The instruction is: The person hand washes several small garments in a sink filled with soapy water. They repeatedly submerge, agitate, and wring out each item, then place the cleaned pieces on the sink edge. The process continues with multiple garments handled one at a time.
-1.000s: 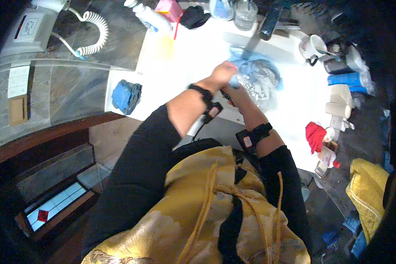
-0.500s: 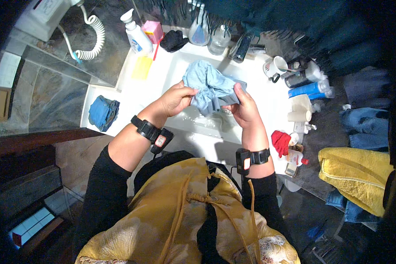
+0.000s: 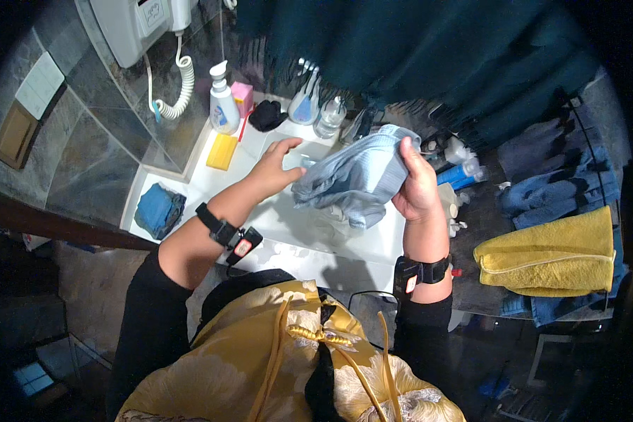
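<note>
A crumpled light blue ribbed cloth [image 3: 355, 176] hangs above the white sink [image 3: 295, 235]. My right hand [image 3: 420, 181] grips its upper right edge, thumb on top, the other fingers mostly behind the fabric. Just left of the cloth is my left hand [image 3: 278, 167], its thumb and fingers apart with nothing between them. What kind of garment or cloth it is cannot be made out. Each of my wrists wears a black strap with a small device.
Behind the sink stand a white pump bottle [image 3: 223, 102], a spray bottle [image 3: 304, 102], a clear bottle [image 3: 330, 118] and a black cloth [image 3: 267, 116]. A yellow block [image 3: 221, 152] and a folded blue cloth [image 3: 160, 211] lie left. A yellow towel [image 3: 548, 253] hangs right.
My left hand has let go of the cloth and opened. The right hand has lifted the cloth up and to the right. The view has shifted a little.
</note>
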The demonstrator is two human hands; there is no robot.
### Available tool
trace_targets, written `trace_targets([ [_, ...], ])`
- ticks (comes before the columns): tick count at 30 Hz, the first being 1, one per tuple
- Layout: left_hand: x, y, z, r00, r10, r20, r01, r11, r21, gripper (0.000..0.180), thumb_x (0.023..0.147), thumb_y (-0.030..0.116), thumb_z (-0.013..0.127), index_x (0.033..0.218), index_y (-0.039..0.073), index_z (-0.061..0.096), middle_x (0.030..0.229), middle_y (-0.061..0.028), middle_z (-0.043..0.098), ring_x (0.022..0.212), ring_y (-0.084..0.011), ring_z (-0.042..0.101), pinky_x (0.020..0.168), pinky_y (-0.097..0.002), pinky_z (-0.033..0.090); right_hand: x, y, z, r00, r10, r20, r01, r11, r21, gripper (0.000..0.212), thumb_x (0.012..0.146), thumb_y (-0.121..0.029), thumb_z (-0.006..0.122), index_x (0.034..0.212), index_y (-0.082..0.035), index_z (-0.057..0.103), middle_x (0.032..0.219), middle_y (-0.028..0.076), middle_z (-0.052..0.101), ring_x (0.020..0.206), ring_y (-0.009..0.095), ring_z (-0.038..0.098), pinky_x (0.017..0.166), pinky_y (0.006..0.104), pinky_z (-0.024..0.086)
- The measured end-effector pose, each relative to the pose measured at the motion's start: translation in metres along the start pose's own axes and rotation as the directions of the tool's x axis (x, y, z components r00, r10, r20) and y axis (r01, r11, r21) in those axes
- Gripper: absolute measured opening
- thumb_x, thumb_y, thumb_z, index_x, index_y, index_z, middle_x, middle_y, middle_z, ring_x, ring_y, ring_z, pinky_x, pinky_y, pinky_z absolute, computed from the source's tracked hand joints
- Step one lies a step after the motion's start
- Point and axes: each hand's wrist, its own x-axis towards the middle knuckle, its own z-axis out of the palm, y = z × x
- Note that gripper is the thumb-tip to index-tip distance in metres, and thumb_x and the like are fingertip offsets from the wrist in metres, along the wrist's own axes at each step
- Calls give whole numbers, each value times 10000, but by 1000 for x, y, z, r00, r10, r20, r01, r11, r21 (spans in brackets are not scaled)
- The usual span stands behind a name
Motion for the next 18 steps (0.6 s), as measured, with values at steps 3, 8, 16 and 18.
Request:
trace_targets([
  [3,-1,33,-6,803,591,80,-596,794,119,621,725,281,750,1222,61,448,1184,-153,430,1112,-309,461,969,-381,383,-1,-3,14,999,27,20,-27,1000,12,340,953,-305,466,1081,3,534,990,123,624,878,233,633,796,362,522],
  [8,-16,63,16,824,543,161,-496,829,-258,1011,584,324,865,1325,100,215,1255,-160,354,1094,-272,486,910,-390,435,9,-4,27,996,78,-37,-68,975,212,295,968,-266,413,1044,2,512,956,143,613,857,261,633,773,418,534],
  [16,-9,67,16,747,664,24,-661,740,124,664,726,-107,532,1243,212,262,1345,-96,390,1015,-326,568,806,-371,499,0,-35,31,939,-290,-183,188,882,-433,268,911,-289,534,1059,-66,551,891,37,598,778,143,588,664,272,493],
  [18,-11,73,3,769,625,136,-640,752,157,655,729,-116,522,1209,302,367,1376,-104,366,1049,-343,561,793,-381,508,4,-49,32,869,-487,-86,300,658,-690,262,897,-293,543,1014,-60,557,862,42,604,722,158,588,600,310,473],
])
